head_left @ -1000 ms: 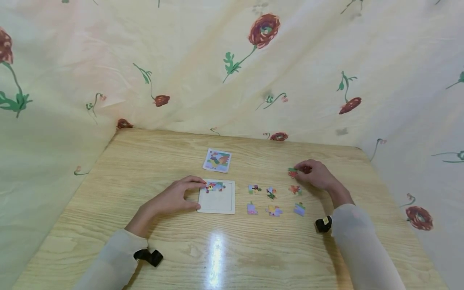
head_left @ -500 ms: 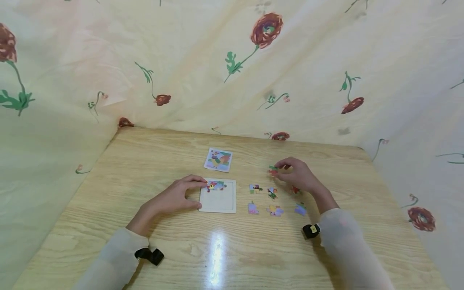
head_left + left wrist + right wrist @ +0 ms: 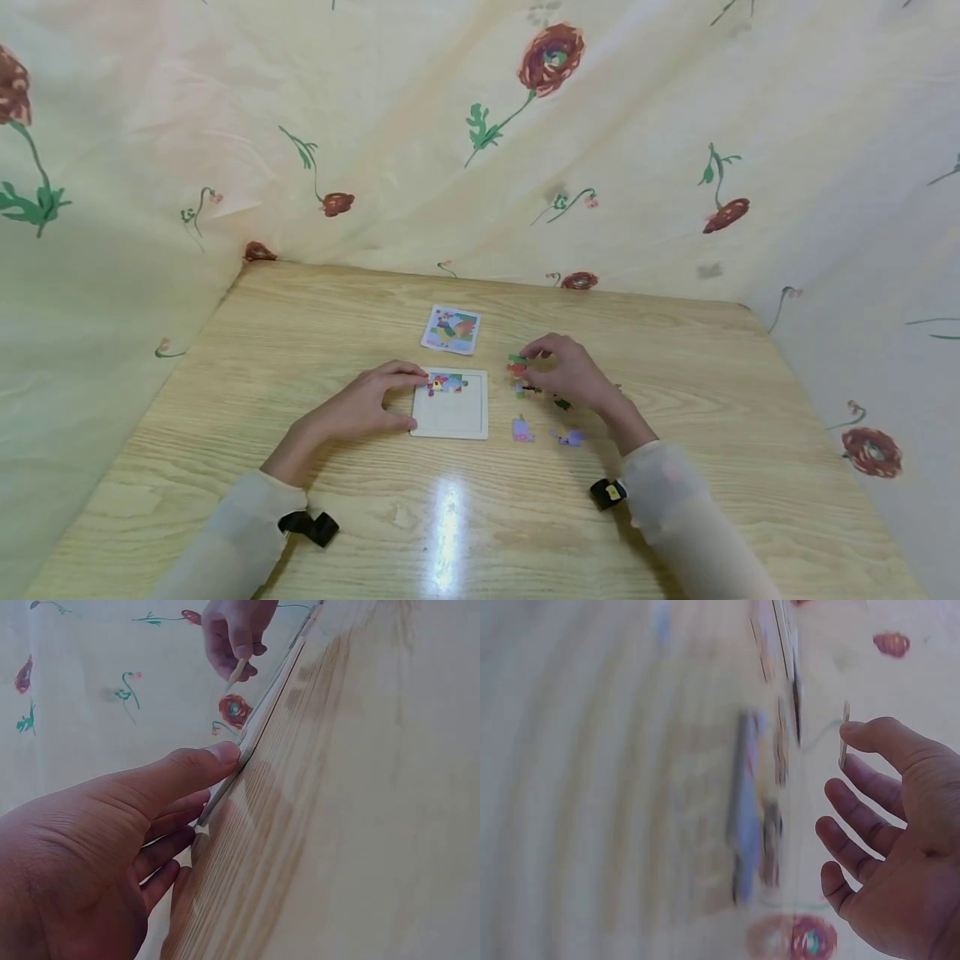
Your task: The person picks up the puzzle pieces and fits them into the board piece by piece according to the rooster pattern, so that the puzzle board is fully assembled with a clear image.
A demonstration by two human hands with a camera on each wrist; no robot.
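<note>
My left hand [image 3: 367, 407] rests at the left side of a white puzzle tray [image 3: 450, 421], thumb at the near corner and fingers at the far one. In the left wrist view its thumb [image 3: 223, 754] presses on the tray's edge. Joined colourful pieces [image 3: 447, 384] lie along the tray's far side. To the right, my right hand [image 3: 566, 372] pinches a green-and-red jigsaw piece [image 3: 517, 364] between thumb and fingers, just above the table. The right wrist view shows this piece [image 3: 844, 739] edge-on, the other fingers loosely bent.
A square picture card [image 3: 452, 330] lies beyond the tray. Loose jigsaw pieces, among them a lilac one [image 3: 522, 430] and a yellow-and-lilac one [image 3: 568, 437], lie right of the tray, some hidden under my right hand. A flowered cloth [image 3: 420, 150] hangs behind the table.
My right hand has carried the green-and-red jigsaw piece leftward from the far right of the loose pieces to near the tray. My left hand has stayed at the tray.
</note>
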